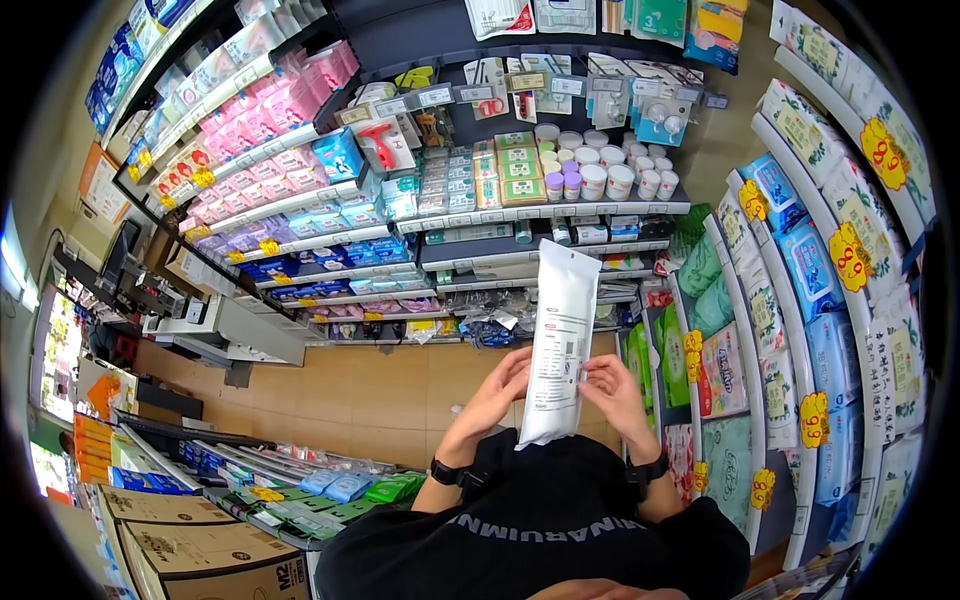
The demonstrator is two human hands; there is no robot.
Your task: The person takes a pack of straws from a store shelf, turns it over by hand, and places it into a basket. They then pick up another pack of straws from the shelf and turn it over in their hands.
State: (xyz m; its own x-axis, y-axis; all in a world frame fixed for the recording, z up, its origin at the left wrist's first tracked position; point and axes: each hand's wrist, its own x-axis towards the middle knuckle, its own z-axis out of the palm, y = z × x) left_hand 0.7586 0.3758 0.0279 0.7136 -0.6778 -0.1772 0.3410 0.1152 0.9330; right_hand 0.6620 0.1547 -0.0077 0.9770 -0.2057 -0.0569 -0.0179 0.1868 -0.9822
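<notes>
Fingers, left (516, 368): bent, pinching one long edge of white packet (562, 335). Fingers, right (600, 374): curled, pinching opposite edge. White packet: between both sets of fingers, lengthwise, printed side in view, lower end over black shirt (540, 505). Handling, as judged: light, soft, slightly slippery film, not fragile; best held by both sides at mid-length. Outward: black wristbands (446, 472) at both wrists; tan tiled floor (350, 385); ahead, shelf (560, 211) with lidded tubs (593, 181); to right, yellow price tags (850, 255).
</notes>
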